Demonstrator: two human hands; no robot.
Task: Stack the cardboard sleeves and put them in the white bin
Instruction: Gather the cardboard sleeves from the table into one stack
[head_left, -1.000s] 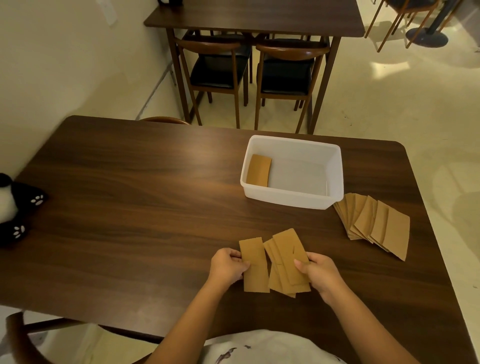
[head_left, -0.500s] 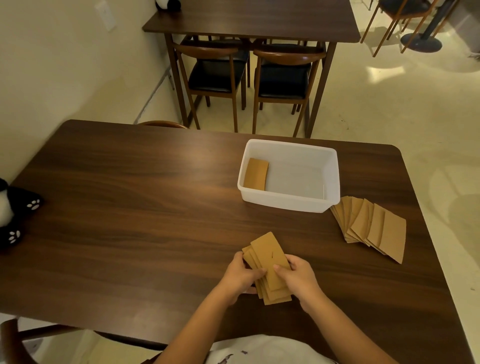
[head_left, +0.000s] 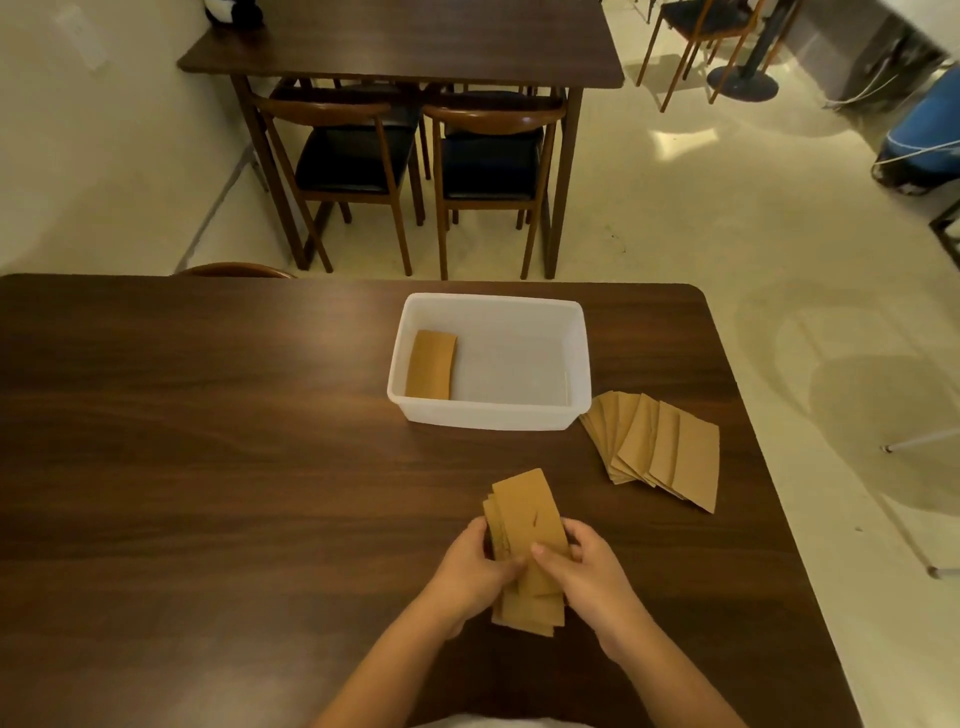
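Note:
Both hands hold a loose stack of brown cardboard sleeves (head_left: 527, 512) near the table's front. My left hand (head_left: 475, 564) grips its left edge and my right hand (head_left: 584, 566) its right edge; the sleeves are roughly gathered, their ends uneven. The white bin (head_left: 582, 364) stands beyond, in the table's middle right, with a small pile of sleeves (head_left: 431, 364) lying against its left wall. A fanned row of several more sleeves (head_left: 660, 447) lies on the table just right of the bin.
The dark wooden table (head_left: 208, 467) ends at a rounded corner on the far right. Another table (head_left: 405, 47) with two black-seated chairs (head_left: 353, 150) stands behind. A chair back (head_left: 236, 270) peeks over the far edge.
The separate sleeves have been pushed together into one stack between my hands. My hands have moved closer together. The view has shifted left on the table, so the panda toy is out of frame.

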